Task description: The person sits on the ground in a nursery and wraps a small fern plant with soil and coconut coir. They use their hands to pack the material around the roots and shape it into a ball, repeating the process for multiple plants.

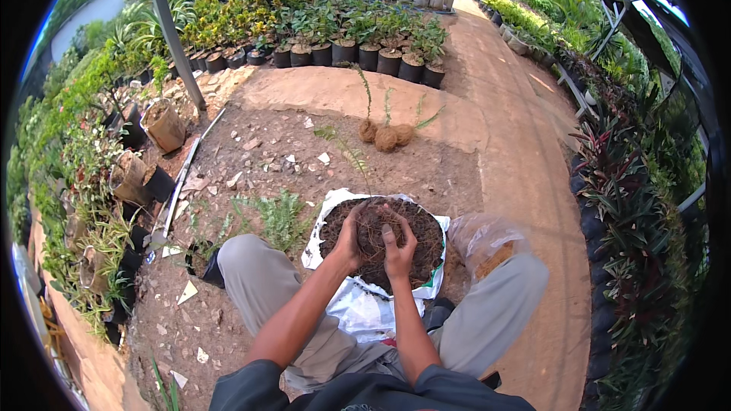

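Both my hands cup a ball of dark soil and roots (374, 228), with a thin fern frond (355, 158) rising from its top. My left hand (349, 237) presses on its left side and my right hand (398, 242) on its right. Beneath them, dark fibrous potting mix (425, 240) fills a white plastic sack (315, 248) with its rim rolled down, between my legs. Beyond the sack, several brown fibre-wrapped root balls (386, 138) with small green fronds lie on the ground.
By my right knee sits a clear plastic bag (485, 240) of brown fibre. A black plant bag (214, 268) and loose fern fronds (280, 217) lie to the left. Potted plants (345, 52) stand ahead and along both sides. A metal post (174, 34) rises at the front left.
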`<state>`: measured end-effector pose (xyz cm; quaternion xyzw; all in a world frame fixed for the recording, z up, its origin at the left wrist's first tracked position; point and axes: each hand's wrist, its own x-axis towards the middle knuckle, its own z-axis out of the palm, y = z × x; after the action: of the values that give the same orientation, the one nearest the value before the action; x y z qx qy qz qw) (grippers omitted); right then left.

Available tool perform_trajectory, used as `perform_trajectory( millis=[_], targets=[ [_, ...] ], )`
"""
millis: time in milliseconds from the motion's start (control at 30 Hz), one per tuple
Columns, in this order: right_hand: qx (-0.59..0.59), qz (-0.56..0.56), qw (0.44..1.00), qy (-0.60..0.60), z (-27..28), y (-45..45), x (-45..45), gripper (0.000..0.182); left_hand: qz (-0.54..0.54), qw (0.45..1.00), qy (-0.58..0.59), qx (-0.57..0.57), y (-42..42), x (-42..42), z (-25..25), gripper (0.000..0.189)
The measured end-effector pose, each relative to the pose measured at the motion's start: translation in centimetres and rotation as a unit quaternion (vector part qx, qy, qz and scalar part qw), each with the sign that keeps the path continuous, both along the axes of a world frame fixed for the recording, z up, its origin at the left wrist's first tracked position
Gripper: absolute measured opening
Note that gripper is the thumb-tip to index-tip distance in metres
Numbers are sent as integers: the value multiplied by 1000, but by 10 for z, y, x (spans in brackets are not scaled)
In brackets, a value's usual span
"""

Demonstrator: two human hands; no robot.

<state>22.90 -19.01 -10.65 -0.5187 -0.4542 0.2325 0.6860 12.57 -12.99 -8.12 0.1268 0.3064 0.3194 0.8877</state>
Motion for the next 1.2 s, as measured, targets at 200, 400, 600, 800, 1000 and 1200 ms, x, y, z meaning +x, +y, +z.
perform_trajectory(
  millis=[200, 400, 600, 800, 1000, 1200],
  targets=[
    [-82, -111, 990, -28, 10, -3, -8, 43, 95, 995, 15, 25, -6, 8, -10, 37],
    [10, -146, 987, -71, 9, -5, -7, 47, 53, 994, 29, 92, -15, 2, -6, 44],
    [8, -35, 997, -68, 6, -10, 9, 44, -24, 993, 81, 78, -7, -1, 9, 55],
    [2, -21, 998, -67, -1, -11, -4, 35, -4, 976, 193, 106, -3, 1, -14, 36],
    [-37, -38, 998, -27, -4, -5, -8, 35, 92, 966, 215, 109, -4, 7, -36, 36],
    [-21, -88, 996, 6, -5, -2, -7, 40, 43, 984, 136, 109, -1, 5, -18, 44]
  ],
)
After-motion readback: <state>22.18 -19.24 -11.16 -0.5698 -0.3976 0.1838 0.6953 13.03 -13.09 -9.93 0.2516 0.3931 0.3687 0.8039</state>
